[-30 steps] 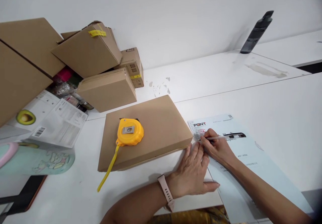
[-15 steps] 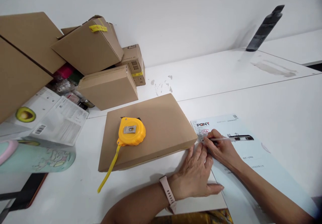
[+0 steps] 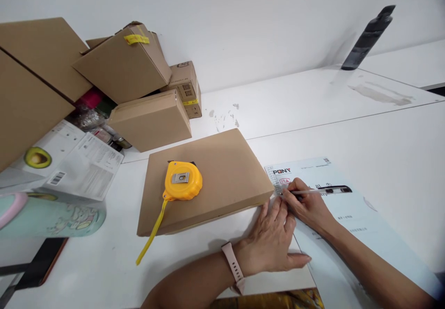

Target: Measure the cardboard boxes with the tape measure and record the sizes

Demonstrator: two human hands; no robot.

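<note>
My right hand (image 3: 308, 207) is closed on a pen (image 3: 323, 190), its tip on the top left corner of a pale blue printed sheet (image 3: 351, 225). My left hand (image 3: 273, 242) lies flat and open on the white table, fingers touching the sheet's left edge, a pink watch on its wrist. Just left of both hands sits a flat cardboard box (image 3: 205, 181) with a yellow tape measure (image 3: 181, 181) on top, its yellow strap hanging over the front edge.
Several cardboard boxes (image 3: 125, 66) are stacked at the back left. A white printed carton (image 3: 66, 165) and a mint bottle (image 3: 52, 216) lie at the left. A dark object (image 3: 366, 38) leans on the wall at the back right. The white table (image 3: 313, 110) stretches beyond.
The view shifted slightly, so everything sits a little further right. My right hand with the pen and my left hand kept their places on the sheet.
</note>
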